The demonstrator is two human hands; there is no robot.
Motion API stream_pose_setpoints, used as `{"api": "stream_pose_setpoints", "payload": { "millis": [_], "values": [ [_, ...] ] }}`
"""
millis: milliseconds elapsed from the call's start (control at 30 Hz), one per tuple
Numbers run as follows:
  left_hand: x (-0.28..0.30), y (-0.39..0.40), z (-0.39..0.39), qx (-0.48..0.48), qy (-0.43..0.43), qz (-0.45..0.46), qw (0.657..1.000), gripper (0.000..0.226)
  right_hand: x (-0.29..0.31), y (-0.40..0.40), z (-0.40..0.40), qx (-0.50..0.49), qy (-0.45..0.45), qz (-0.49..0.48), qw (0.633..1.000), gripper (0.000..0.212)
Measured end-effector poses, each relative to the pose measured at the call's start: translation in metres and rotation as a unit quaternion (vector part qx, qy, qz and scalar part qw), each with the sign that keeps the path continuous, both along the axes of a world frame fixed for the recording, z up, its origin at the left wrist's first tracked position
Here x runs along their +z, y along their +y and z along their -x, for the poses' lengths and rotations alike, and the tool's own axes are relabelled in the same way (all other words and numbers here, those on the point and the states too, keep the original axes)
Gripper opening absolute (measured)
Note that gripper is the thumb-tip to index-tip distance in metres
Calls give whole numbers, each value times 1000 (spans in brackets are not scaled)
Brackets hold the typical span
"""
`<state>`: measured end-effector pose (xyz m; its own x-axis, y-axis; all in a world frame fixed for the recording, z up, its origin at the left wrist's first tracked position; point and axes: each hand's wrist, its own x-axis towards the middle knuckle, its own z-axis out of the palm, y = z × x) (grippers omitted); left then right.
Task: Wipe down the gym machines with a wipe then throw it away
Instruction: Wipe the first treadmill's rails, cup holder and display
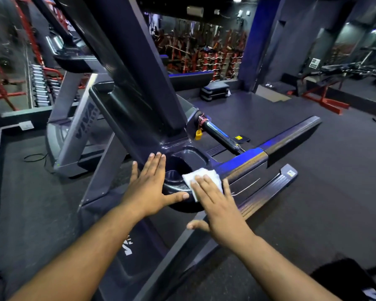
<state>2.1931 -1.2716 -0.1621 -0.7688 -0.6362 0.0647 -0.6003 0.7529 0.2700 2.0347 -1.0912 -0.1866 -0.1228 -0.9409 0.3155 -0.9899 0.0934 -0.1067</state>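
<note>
Head view: a person leans over the corner of a treadmill console (182, 161), both arms reaching in
Wipe: a folded white wipe (201, 180) lies on the rim where the console's cup holder (178, 168) meets the side handrail (258, 157)
Right hand: right hand (217, 205) lies flat on the wipe with straight fingers, pressing it to the rim, thumb held out to the side; nothing is gripped
Left hand: left hand (150, 181) rests flat on the console edge just beside the cup holder, fingers straight, thumb stretched toward the wipe; it holds nothing
Step, as I judge it: wiping this treadmill is under way; binning the wipe is not yet done, and no bin is in view
Risk, slipping: the wipe is only pinned by a flat palm, so a quick stroke over the curved rim could let it bunch up or slide out and drop into the cup holder or to the floor
Risk, missed spots: the cup holder hollow and the handrail could be skipped if the stroke stays on the rim
Nearby: a second treadmill (74, 118) stands to the left
</note>
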Motion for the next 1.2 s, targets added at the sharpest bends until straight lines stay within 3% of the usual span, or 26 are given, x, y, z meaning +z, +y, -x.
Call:
{"api": "stream_pose_setpoints", "payload": {
  "millis": [100,267,433,633,733,833,1000,1067,1200],
  "values": [
    [4,1,0,-1,-20,13,1000,136,-11,9,16,6,45,35,998,101],
    [10,9,7,-58,-10,66,996,119,-12,10,48,-150,-60,47,986,111],
    [6,13,20,-90,11,70,993,112,-5,7,7,-26,-39,22,999,115],
    [-1,10,15,-54,45,65,995,131,25,-22,35,-73,-65,-27,995,117],
    [-7,1,3,-9,72,13,997,151,32,-30,26,-9,-54,-70,996,117],
    [-11,-8,-10,-4,65,-17,998,153,41,-34,27,49,-21,-103,993,112],
    [-10,-14,-11,-12,35,-6,999,155,63,-60,19,32,63,-139,988,107],
    [-12,-15,-10,-9,29,-12,999,156,59,-64,-11,74,38,-139,987,110],
    [-14,-21,-11,2,31,-18,999,137,55,-81,-41,78,-60,-168,981,130]
  ]
}}
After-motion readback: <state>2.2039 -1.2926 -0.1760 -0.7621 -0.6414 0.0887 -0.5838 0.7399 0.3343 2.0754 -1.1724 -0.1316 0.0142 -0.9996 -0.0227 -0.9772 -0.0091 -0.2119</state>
